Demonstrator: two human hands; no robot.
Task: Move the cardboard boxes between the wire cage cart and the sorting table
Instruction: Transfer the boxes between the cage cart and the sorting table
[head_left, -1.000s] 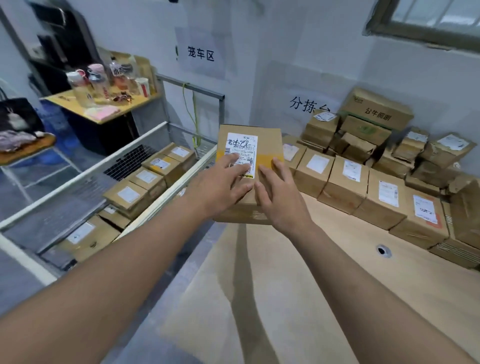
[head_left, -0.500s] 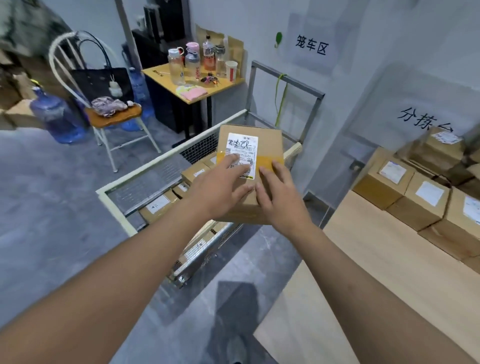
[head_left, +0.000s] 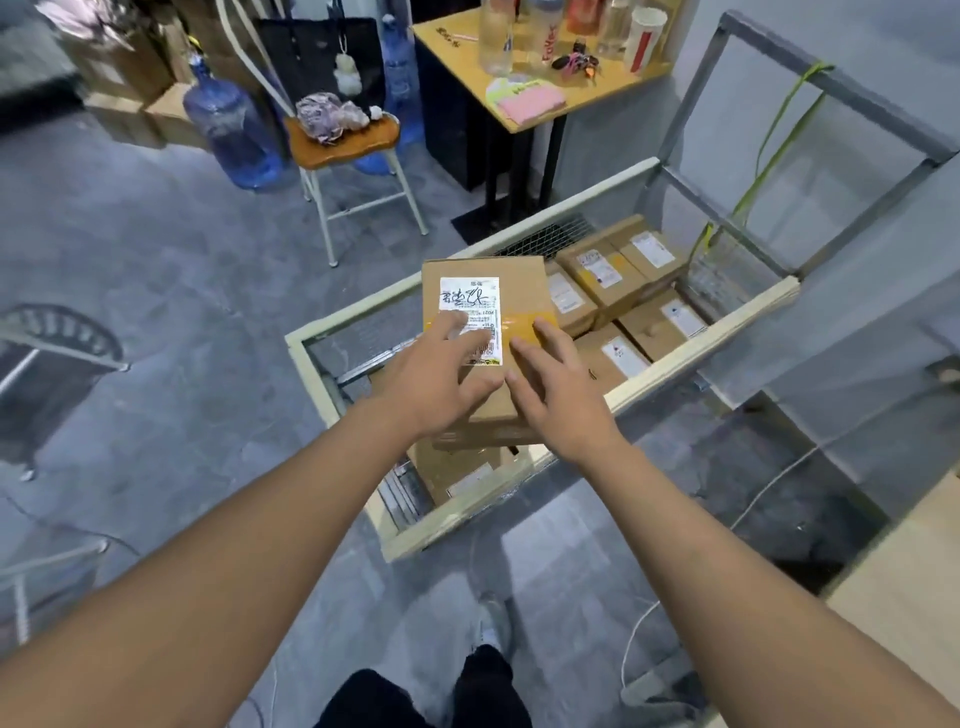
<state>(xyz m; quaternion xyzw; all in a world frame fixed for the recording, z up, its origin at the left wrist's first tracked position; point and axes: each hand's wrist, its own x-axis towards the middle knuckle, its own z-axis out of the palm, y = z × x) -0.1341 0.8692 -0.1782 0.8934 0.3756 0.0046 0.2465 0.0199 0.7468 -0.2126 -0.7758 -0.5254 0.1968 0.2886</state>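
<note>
I carry a cardboard box (head_left: 519, 296) with a white shipping label above the near half of the wire cage cart (head_left: 701, 345). My left hand (head_left: 441, 374) lies over the label and my right hand (head_left: 561, 395) sits beside it on the box's top; both hold the box at its near edge. Several labelled cardboard boxes (head_left: 602, 273) lie packed inside the cart, and another box (head_left: 457, 470) shows just under the one I hold. A corner of the pale wooden sorting table (head_left: 914, 587) appears at the lower right.
A chair (head_left: 343, 143) with a bag and cloth stands behind the cart, next to blue water jugs (head_left: 234, 135). A yellow side table (head_left: 535, 78) holds bottles and cups. A white cable (head_left: 639, 629) runs across the grey floor near my shoe (head_left: 493, 623).
I have turned left, away from the sorting table, and the held box has travelled from above the table edge to above the cart. My view now tilts down into the cart.
</note>
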